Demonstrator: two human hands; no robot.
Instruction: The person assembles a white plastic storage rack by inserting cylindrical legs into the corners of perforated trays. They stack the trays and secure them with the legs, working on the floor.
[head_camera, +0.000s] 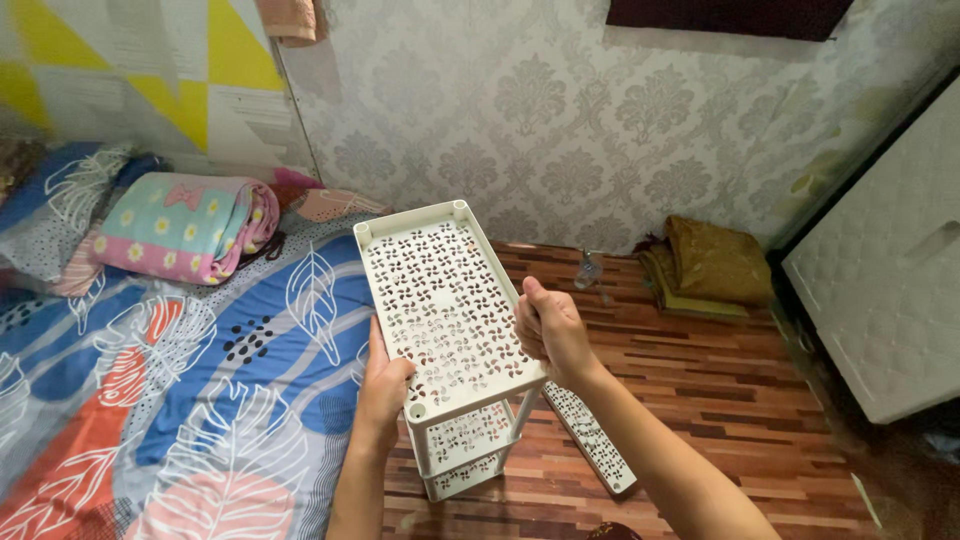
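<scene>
A wall (600, 110) is covered in grey damask wallpaper, with yellow triangles (200, 70) painted at the left. The floor (720, 400) is laid in striped reddish-brown wood pattern. A bed (150, 400) is spread with a leaf-printed sheet; folded cloth (710, 265) is piled by the wall beside a white quilted cabinet (890, 280).

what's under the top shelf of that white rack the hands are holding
Under the top shelf sit two lower perforated shelves joined by white posts. The left hand and right hand grip the top shelf's sides. The top shelf covers most of them and the floor beneath.
</scene>
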